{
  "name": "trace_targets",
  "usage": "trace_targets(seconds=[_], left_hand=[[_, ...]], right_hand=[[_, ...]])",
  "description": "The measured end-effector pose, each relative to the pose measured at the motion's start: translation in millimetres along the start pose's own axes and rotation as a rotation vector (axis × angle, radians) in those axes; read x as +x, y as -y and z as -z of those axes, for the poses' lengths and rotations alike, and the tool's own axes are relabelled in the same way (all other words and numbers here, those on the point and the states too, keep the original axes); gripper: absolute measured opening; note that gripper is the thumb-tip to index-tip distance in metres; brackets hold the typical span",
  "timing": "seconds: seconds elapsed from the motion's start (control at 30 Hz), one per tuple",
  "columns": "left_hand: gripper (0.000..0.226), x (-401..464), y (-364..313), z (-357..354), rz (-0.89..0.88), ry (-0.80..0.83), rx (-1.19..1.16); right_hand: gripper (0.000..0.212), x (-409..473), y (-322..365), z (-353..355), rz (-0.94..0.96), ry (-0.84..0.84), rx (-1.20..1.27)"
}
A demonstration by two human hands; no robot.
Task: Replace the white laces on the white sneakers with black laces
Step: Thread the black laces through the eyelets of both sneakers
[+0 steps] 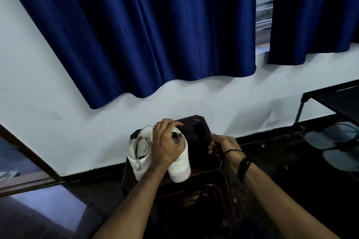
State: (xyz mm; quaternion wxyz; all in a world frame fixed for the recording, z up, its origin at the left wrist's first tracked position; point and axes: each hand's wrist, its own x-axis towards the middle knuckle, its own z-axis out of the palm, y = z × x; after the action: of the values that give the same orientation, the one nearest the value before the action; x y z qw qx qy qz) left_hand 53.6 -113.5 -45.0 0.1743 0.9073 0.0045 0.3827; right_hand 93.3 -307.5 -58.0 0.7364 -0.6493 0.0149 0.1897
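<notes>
From the head view, two white leather sneakers (161,153) stand side by side on a dark brown stool (204,161). The left hand (168,141) clasps them from above; the right hand (223,145) pinches a black lace (220,151).

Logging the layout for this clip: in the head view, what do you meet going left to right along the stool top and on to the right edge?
Left sneaker → left hand → right sneaker → right hand holding something black, likely a lace → dark rack at the right edge.
</notes>
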Motion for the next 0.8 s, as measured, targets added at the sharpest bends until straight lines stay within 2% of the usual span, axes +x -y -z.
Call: trace_targets(seconds=[0.07,0.13,0.2,0.3,0.43,0.5,0.6,0.63,0.67,0.73,0.8], left_hand=[[0.036,0,-10,1,-0.137,0.259,0.015],[0.029,-6,-7,-7,-0.224,0.405,0.123],[0.019,-15,1,-15,-0.221,0.374,0.134],[0.018,-25,7,-22,-0.210,0.246,0.123],[0.010,-28,6,-21,-0.184,0.187,0.083],[0.010,-31,9,-20,-0.178,0.194,0.090],[0.010,-35,12,-17,-0.118,0.193,0.107],[0.008,-36,13,-15,-0.096,0.184,0.087],[0.008,-36,13,-13,-0.071,0.166,0.059],[0.015,-35,15,-10,-0.019,0.100,0.005],[0.022,-35,16,-7,0.017,0.039,-0.013]], right_hand=[[0.038,-1,3,0,0.051,-0.003,0.055],[0.039,-2,4,1,0.058,-0.015,0.091],[0.038,-4,3,3,0.009,-0.053,0.089],[0.031,-6,-3,7,-0.101,-0.087,-0.028],[0.029,-2,-9,-1,-0.196,-0.025,-0.190],[0.031,4,-9,-8,-0.157,-0.043,-0.416],[0.045,7,-2,-15,-0.021,-0.218,-1.052],[0.048,6,3,-17,0.014,-0.229,-1.142],[0.046,6,8,-17,0.009,-0.184,-1.175],[0.035,6,13,-18,-0.082,0.028,-1.197],[0.034,7,13,-19,-0.167,0.202,-1.282]])
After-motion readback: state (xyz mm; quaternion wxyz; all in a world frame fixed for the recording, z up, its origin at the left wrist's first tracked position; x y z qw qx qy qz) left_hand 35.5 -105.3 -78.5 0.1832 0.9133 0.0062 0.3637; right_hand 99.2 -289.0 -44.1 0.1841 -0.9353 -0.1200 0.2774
